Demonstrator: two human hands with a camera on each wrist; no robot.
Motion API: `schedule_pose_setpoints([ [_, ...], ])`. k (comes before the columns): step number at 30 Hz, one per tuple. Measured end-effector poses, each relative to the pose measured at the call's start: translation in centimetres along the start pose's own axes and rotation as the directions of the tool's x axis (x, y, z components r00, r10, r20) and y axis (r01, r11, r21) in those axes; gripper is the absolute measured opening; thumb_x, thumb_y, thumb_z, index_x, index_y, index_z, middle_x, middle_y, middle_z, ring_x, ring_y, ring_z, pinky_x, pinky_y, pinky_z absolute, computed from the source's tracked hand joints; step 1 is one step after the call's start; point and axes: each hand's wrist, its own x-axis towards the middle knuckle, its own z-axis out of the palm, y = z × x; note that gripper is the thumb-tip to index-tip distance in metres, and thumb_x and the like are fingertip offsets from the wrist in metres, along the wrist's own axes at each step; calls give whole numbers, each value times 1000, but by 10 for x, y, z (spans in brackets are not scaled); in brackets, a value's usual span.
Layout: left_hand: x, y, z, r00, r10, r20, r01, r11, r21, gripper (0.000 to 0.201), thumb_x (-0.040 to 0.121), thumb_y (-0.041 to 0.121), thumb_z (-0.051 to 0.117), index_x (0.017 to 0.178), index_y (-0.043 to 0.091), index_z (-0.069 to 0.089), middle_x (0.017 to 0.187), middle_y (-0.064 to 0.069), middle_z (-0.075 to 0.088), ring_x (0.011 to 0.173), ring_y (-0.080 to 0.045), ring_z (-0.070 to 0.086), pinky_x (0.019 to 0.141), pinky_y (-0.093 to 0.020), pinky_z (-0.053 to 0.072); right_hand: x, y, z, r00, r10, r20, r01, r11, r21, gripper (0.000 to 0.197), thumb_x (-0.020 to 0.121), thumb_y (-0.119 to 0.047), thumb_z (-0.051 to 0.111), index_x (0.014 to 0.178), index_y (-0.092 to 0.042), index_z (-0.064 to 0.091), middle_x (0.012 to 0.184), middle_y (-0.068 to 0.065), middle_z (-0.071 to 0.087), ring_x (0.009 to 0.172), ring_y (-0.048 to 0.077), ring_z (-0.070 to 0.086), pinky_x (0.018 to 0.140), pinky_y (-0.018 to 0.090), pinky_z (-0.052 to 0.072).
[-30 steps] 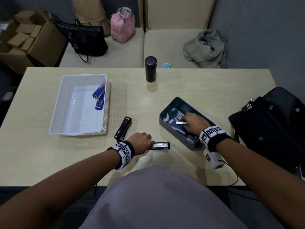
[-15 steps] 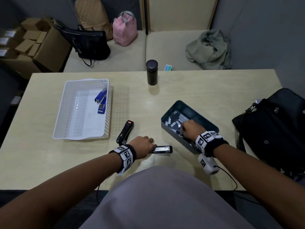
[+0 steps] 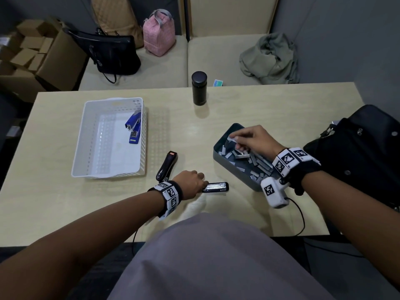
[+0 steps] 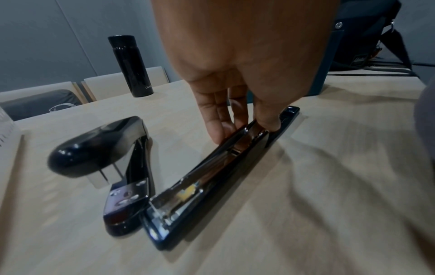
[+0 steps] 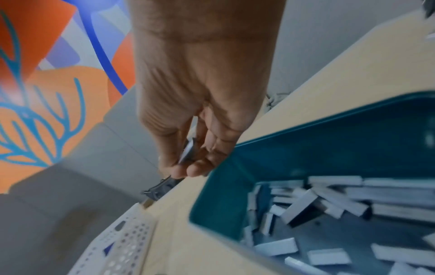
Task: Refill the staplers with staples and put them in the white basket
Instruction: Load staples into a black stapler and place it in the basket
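A black stapler (image 3: 216,187) lies swung open on the table, its lid (image 3: 167,166) angled away to the left. My left hand (image 3: 202,183) pinches the sides of its open metal magazine (image 4: 212,176) between fingers and thumb (image 4: 268,124). My right hand (image 3: 236,141) hovers over the far end of the teal box (image 3: 218,158) and pinches a staple strip (image 3: 232,138) between thumb and fingers; the strip (image 5: 187,151) is partly hidden by them. Many loose staple strips (image 5: 329,204) fill the box. A blue stapler (image 3: 133,127) lies in the white basket (image 3: 86,146) at the left.
A black flask (image 3: 199,87) stands at the table's far edge. A black bag (image 3: 363,152) sits on the right end of the table beside the teal box. Beyond the table is a bench with bags and a jacket.
My right hand has lifted out of the box toward its far end, bringing a staple strip up with it. My left hand has stayed on the open black stapler.
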Motion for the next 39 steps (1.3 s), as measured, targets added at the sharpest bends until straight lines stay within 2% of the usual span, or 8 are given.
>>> schedule_pose_setpoints([
  [6,-3,-1,0,1000,-5,-13,6,1000,5,32,98,26,45,128,18,53,111,-11,57,98,-32,58,60,-37,40,-24,-35,46,987,-91,136,105,989,-104,12,73,-5,81,81,0,74,72,13,74,64,13,72,61,21,57],
  [10,-3,-3,-2,1000,-12,-2,12,999,-38,32,97,29,49,125,17,59,111,-12,60,101,-32,61,66,-38,46,-28,-15,82,931,-22,365,183,893,-411,24,82,-18,76,105,-14,70,79,4,76,73,11,72,74,25,56],
  [13,-5,-6,-4,1000,-5,6,5,998,-62,29,96,28,52,120,16,63,109,-12,62,99,-34,63,67,-39,49,-31,7,93,903,66,424,191,822,-537,30,82,-20,76,112,-19,71,88,3,77,83,10,70,80,25,53],
  [18,-8,-7,-1,1000,7,-13,-8,999,-48,31,97,29,49,125,20,59,105,-10,59,96,-32,61,59,-35,39,-34,31,98,927,106,360,159,758,-632,25,80,-22,78,103,-17,76,100,0,76,89,9,67,76,18,44],
  [23,-7,-7,-3,1000,7,4,-7,999,-44,29,96,29,50,122,19,61,106,-10,59,95,-32,62,59,-34,37,-36,42,101,960,51,275,126,800,-587,24,83,-27,72,106,-18,73,86,-2,77,78,8,66,67,20,48],
  [27,-6,-8,-3,1000,13,12,-13,999,-40,29,96,29,51,121,18,61,106,-10,59,95,-32,62,59,-34,38,-40,44,102,954,1,298,189,771,-608,17,83,-30,67,95,-20,74,87,-1,71,80,15,63,75,38,54],
  [31,-7,-9,-2,1000,22,18,-21,998,-57,29,96,30,51,122,22,60,104,-9,58,94,-31,62,58,-34,38,-37,50,102,942,8,337,221,739,-636,8,75,-21,72,81,-16,73,83,1,63,78,18,59,75,41,52],
  [39,-6,-10,-7,999,1,35,1,998,-69,27,95,26,52,120,20,62,106,-10,58,95,-32,62,60,-34,38,-37,50,108,957,-98,272,268,656,-706,19,86,-33,64,90,-19,76,88,3,68,80,22,63,71,36,52],
])
